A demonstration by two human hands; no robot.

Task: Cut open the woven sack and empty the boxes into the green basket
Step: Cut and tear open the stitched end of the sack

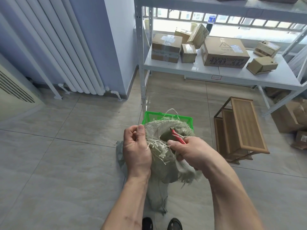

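A grey-green woven sack stands on the floor between my feet, its top cut open and frayed into loose pale strands. My left hand grips the sack's left rim, thumb up. My right hand holds a red cutter whose tip points into the sack's mouth, and it also bunches the right rim. Just beyond the sack sits the green basket, mostly hidden behind it. No boxes show inside the sack's dark opening.
A wooden stool lies to the right of the basket. A white metal shelf behind holds several cardboard boxes. More boxes sit on the floor far right. A radiator lines the left wall.
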